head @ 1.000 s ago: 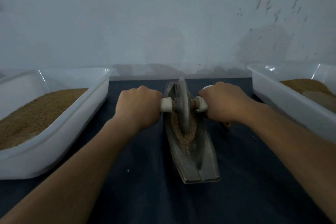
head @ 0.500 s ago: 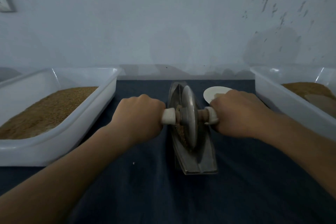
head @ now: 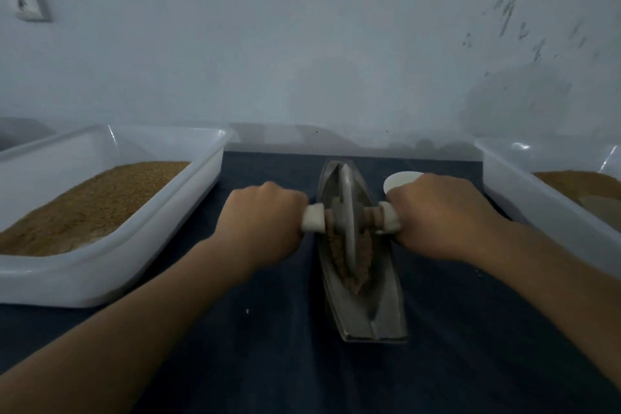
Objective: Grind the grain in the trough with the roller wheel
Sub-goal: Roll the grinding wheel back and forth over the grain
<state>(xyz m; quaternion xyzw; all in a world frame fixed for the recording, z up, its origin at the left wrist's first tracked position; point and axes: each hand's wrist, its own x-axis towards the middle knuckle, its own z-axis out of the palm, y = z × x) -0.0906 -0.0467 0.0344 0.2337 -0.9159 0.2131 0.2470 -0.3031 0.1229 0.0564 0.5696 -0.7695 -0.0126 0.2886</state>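
Grain (head: pixel 336 250) lies banked on both sides of the roller wheel (head: pixel 347 212), in the middle stretch of the metal trough (head: pixel 386 312), which sits lengthwise on the dark counter (head: pixel 268 363) between your arms. Your left hand (head: pixel 265 218) is curled in a fist round the left handle (head: pixel 313 218) of the axle, your right hand (head: pixel 440 215) likewise round the right handle (head: pixel 389 217); the wheel stands upright in the groove. To grind well, press down evenly through both fists so the wheel does not lean, and roll it along the full length of the pile, not just its centre. Grain riding up the trough walls probably escapes the wheel's edge, so slower, heavier strokes likely serve better than fast ones. Mind the near end: nothing visible anchors the trough, so it may slide on the counter under a hard pull.
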